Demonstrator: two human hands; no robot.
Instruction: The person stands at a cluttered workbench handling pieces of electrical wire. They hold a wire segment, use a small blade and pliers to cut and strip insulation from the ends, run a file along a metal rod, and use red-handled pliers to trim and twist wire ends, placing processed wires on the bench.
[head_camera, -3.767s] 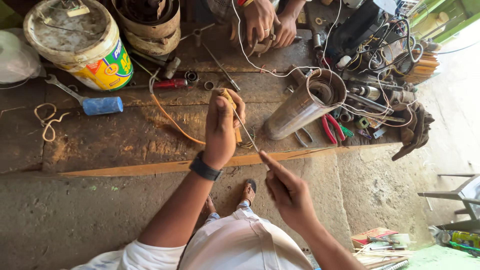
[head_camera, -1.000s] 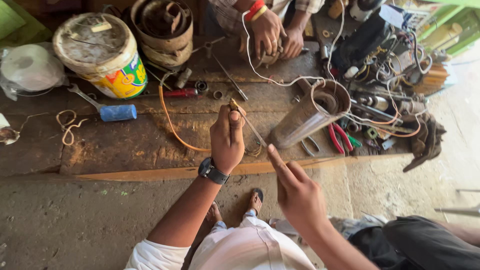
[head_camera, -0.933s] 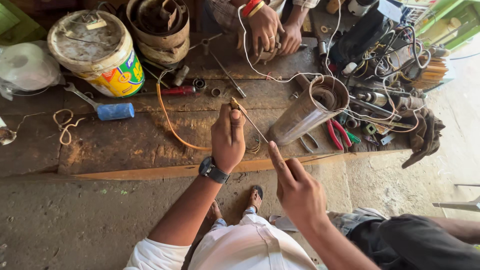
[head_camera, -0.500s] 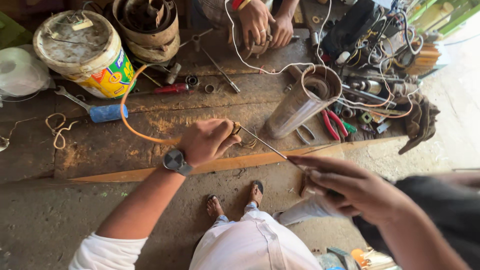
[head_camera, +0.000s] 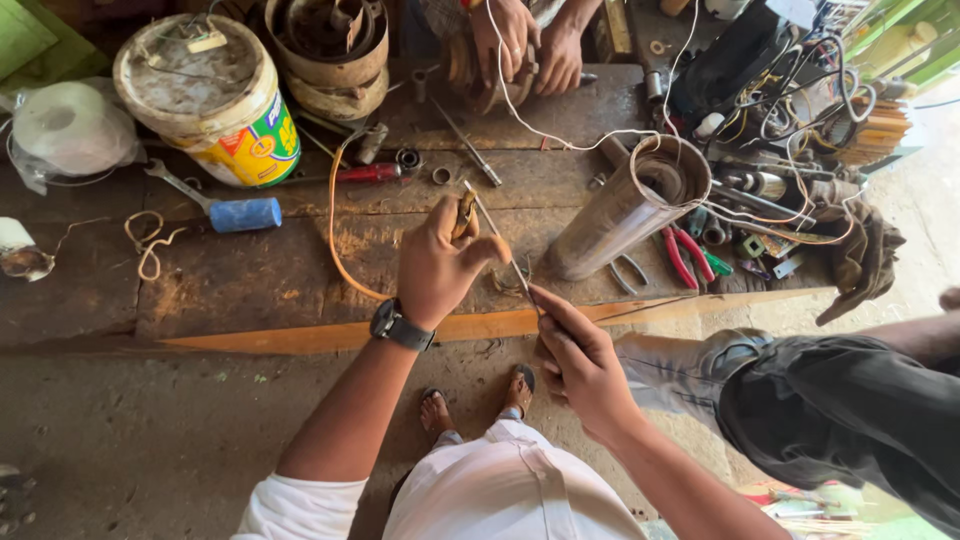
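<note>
My left hand (head_camera: 440, 262), with a black watch on the wrist, is closed around the end of an orange wire (head_camera: 338, 232) that loops back over the wooden bench (head_camera: 230, 285). A thin stiff strand (head_camera: 498, 245) runs from that hand down to my right hand (head_camera: 575, 355), which pinches its lower end just off the bench's front edge. A metal cylinder (head_camera: 625, 210) lies on the bench right of my hands, with white wire draped over its open end.
A paint bucket (head_camera: 205, 100) and a rusty round part (head_camera: 330, 45) stand at the back left. Another person's hands (head_camera: 530, 45) work at the far side. Red-handled pliers (head_camera: 685, 255), a screwdriver, tangled cables and a co-worker's dark sleeve (head_camera: 850, 410) fill the right.
My left hand has come back up to the middle of the bench with the wire. My right hand has moved in closer below it. The view has shifted.
</note>
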